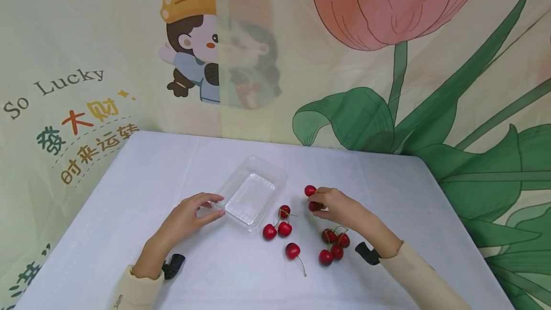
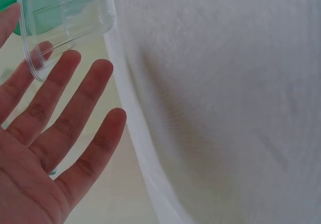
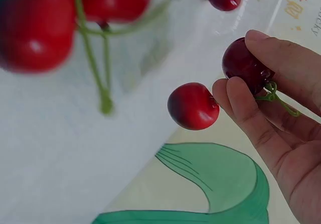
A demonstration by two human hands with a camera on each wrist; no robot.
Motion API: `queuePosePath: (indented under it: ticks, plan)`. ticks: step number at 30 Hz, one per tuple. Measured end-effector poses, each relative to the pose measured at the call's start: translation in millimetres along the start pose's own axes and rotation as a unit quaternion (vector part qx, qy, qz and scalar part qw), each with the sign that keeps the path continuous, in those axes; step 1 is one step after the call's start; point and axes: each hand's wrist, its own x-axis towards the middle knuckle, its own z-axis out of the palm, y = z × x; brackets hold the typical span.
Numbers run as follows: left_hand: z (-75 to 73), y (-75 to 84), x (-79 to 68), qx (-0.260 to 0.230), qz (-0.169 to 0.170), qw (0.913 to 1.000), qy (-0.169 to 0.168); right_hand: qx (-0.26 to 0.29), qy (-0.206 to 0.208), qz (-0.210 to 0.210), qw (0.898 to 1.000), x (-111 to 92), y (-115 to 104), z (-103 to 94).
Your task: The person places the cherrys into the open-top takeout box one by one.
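Cherries (image 1: 292,251) lie on the surface (image 1: 224,271) beside the tub (image 1: 250,197). The right hand (image 1: 336,203) pinches one dark cherry (image 3: 243,63) by its sides, apparently sparing the stem (image 3: 271,93). The left hand (image 1: 187,214), fingers spread, sits at the tub's edge, presumably to steady it; contact unclear.

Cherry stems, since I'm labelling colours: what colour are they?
The stems are green, best seen in the right wrist view.

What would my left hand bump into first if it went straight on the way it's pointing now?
Your left hand would meet the clear plastic container first. Its edge lies right at your fingertips; they may already be touching, but depth there is hard to judge.
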Motion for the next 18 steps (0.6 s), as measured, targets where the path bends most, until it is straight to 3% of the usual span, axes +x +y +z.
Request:
queuePosePath:
  ticks: [9, 18]
  plan:
    - [0.3, -2.3, -1.4, 0.0, 0.0, 1.0, 0.0, -0.029, 0.017, -0.03, 0.999, 15.4, -7.2, -28.5]
    - [1.5, -4.6, -0.6, -0.003, 0.005, 1.0, 0.001, -0.029, 0.035, -0.062, 0.997, 34.9, -29.0, -46.2]
